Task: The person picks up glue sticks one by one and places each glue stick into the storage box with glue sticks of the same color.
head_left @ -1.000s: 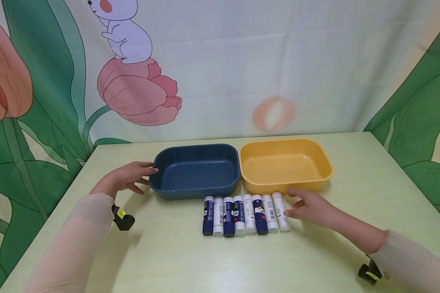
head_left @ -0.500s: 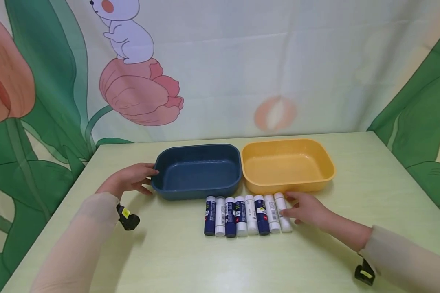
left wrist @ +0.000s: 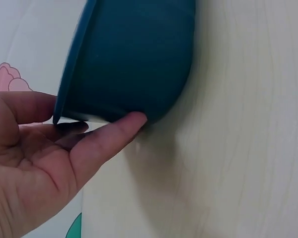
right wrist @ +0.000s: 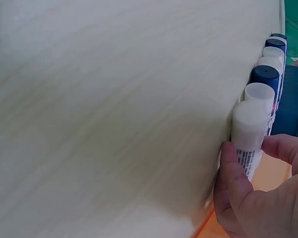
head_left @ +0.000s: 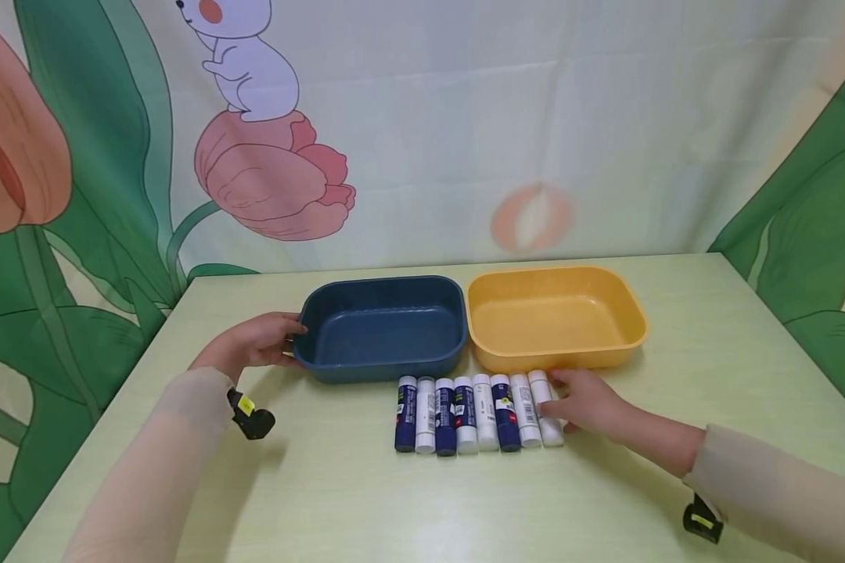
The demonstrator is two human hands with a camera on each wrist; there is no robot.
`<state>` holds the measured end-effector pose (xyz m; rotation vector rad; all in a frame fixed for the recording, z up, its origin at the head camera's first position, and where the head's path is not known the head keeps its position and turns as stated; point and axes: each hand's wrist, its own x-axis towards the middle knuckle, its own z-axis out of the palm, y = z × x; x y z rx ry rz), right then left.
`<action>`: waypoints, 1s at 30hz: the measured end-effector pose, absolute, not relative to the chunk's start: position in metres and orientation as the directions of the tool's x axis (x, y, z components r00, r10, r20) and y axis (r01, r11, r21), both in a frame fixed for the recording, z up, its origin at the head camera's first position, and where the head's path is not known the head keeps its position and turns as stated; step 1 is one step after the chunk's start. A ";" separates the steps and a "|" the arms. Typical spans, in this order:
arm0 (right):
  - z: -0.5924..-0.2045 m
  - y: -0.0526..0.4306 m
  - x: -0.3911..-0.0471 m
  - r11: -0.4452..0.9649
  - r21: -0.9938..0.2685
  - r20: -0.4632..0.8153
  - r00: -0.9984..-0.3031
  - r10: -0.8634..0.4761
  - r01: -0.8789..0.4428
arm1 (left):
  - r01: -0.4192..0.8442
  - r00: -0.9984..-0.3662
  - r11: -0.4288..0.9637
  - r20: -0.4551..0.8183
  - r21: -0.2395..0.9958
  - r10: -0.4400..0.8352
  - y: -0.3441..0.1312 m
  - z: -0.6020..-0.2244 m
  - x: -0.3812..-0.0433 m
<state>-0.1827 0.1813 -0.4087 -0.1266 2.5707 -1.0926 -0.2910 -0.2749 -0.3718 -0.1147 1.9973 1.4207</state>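
Note:
Side by side at the back of the table stand a dark blue plastic bin [head_left: 380,371] and a yellow bin [head_left: 563,360]. My left hand [head_left: 262,341] grips the blue bin's left end, with its wall between thumb and fingers in the left wrist view [left wrist: 134,54]. Several blue and white glue sticks [head_left: 505,414] lie in a close row in front of the bins. At the row's right end, my right hand [head_left: 590,402] pinches a white glue stick [right wrist: 248,126] between thumb and fingers. That stick still lies beside its neighbour.
The pale wooden table [head_left: 366,508] extends around the bins and the row. Behind it hangs a curtain [head_left: 422,141] printed with flowers and a white animal. A black wrist camera [head_left: 253,421] sits under the left sleeve, another camera [head_left: 702,520] under the right.
My left hand has closed in on the blue bin's end. My right hand has moved left, its fingers now around the rightmost glue stick. The whole head view has shifted slightly.

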 end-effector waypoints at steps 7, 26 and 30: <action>-0.404 0.176 -0.186 0.739 -0.670 -0.315 -0.929 -0.194 0.073 | -0.437 -0.761 0.435 -0.582 0.787 0.287 -0.279 -0.370 -0.294; -0.394 0.183 -0.190 0.706 -0.684 -0.435 -0.879 -0.194 0.182 | -0.448 -0.760 0.411 -0.580 0.794 0.293 -0.283 -0.372 -0.290; -0.391 0.186 -0.190 0.687 -0.699 -0.447 -0.870 -0.206 0.196 | -0.432 -0.764 0.419 -0.571 0.798 0.299 -0.282 -0.371 -0.290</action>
